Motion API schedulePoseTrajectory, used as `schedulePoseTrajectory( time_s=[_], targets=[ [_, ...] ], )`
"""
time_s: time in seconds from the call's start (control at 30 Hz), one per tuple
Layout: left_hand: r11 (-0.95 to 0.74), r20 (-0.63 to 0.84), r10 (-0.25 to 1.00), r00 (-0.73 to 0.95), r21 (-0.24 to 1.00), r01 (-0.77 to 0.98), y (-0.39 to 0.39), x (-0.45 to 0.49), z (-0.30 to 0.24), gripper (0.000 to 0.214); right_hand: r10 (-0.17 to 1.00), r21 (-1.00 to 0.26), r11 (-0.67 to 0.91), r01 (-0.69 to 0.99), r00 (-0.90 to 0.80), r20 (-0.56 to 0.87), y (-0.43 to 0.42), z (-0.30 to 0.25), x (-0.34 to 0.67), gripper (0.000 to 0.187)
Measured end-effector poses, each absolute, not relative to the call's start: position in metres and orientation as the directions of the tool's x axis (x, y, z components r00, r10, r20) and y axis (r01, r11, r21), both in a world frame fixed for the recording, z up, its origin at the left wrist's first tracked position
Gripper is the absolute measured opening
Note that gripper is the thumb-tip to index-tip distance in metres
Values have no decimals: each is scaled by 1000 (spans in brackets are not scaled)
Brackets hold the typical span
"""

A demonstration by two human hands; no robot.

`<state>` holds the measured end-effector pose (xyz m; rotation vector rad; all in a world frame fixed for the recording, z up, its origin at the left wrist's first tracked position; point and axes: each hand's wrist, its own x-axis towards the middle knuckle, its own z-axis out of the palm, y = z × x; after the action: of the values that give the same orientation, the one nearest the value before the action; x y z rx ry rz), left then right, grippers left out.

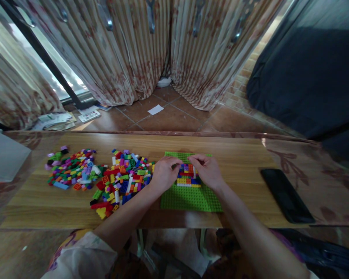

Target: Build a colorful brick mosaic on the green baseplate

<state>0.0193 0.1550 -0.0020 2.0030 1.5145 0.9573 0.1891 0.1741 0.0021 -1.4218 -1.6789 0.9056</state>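
Observation:
A green studded baseplate [188, 199] lies on the wooden board, with a low build of coloured toy bricks [188, 181] on its middle. Over the plate's left side, my left hand [165, 174] is closed, thumb and forefinger pinched at the far edge of the build. My right hand [207, 171] comes in from the other side, also pinched, its fingertips a short gap from the left ones. Whatever sits between the fingers of either hand is too small to make out. The hands hide parts of the plate and of the build.
Two piles of loose bricks, a nearer pile [122, 176] and a farther-left pile [75, 168], lie on the wooden board [244, 155]. A black phone-like slab [286, 195] rests at the right end. At the far left stands a whitish translucent container [6, 157]. Curtains hang beyond.

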Motion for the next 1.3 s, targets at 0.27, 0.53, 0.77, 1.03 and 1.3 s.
schedulePoseTrajectory(
  time_s=[0.27, 0.53, 0.77, 1.03, 1.3],
  targets=[
    [-277, 250, 959, 133, 726, 629, 155, 21, -3, 16, 978, -825, 194, 530, -169, 121, 172, -2, 183, 24],
    [-181, 169, 983, 78, 779, 600, 156, 22, 0, 37, 974, -760, 214, 614, -190, 121, 168, -1, 172, 19],
    [-157, 144, 987, 70, 788, 595, 156, 23, 1, 40, 991, -800, 125, 587, -120, 66, 171, -4, 169, 20],
    [-118, 78, 993, 90, 755, 645, 157, 23, 5, 37, 994, -783, 99, 614, -103, 45, 171, -4, 169, 20],
    [-153, 83, 987, 140, 768, 622, 154, 16, 7, 40, 984, -872, 177, 456, -105, 146, 170, -11, 181, 24]
  ],
)
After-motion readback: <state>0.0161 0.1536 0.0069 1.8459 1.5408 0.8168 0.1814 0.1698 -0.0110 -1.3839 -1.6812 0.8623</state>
